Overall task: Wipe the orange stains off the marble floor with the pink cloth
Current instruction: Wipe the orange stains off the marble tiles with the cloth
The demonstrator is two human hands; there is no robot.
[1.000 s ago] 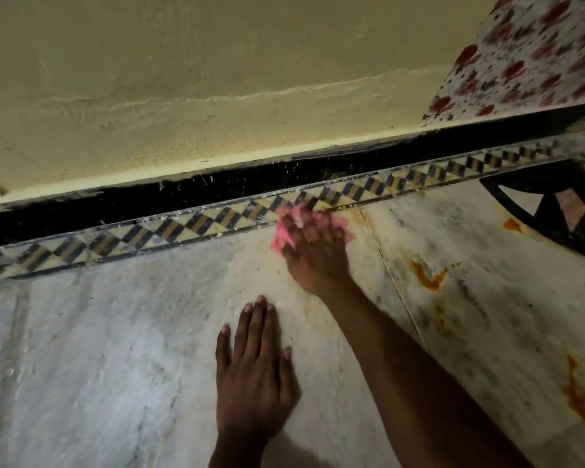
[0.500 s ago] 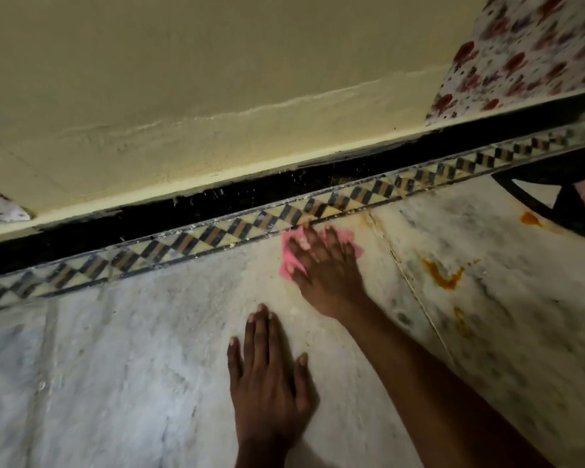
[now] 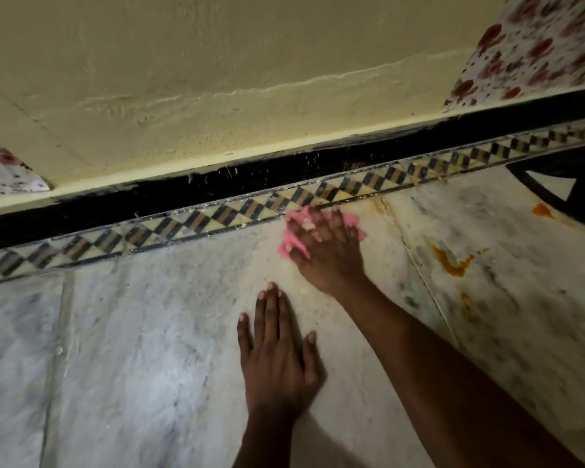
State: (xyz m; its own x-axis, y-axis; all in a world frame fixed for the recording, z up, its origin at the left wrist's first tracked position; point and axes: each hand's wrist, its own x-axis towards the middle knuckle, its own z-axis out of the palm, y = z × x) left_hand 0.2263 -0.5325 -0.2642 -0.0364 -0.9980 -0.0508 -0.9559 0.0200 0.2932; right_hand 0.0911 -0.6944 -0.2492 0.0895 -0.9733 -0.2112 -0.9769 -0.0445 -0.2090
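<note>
My right hand (image 3: 328, 255) presses the pink cloth (image 3: 288, 243) flat on the marble floor (image 3: 149, 332), right beside the checkered border strip (image 3: 196, 221). Most of the cloth is hidden under my fingers. My left hand (image 3: 277, 359) lies flat on the marble, palm down, fingers together, holding nothing. Orange stains sit to the right of the cloth: a curved one (image 3: 451, 261), a fainter streak (image 3: 466, 304) below it, and a small spot (image 3: 541, 210) near the black inlay.
A yellow wall (image 3: 217, 79) with a black skirting band (image 3: 183, 194) runs along the far side. Floral fabric hangs at the top right (image 3: 537, 45) and far left (image 3: 4, 170). A black curved floor inlay (image 3: 561, 187) lies at the right.
My right hand slid the cloth back and forth a short way beside the border strip. The view shifted slightly; my left hand stayed planted on the marble.
</note>
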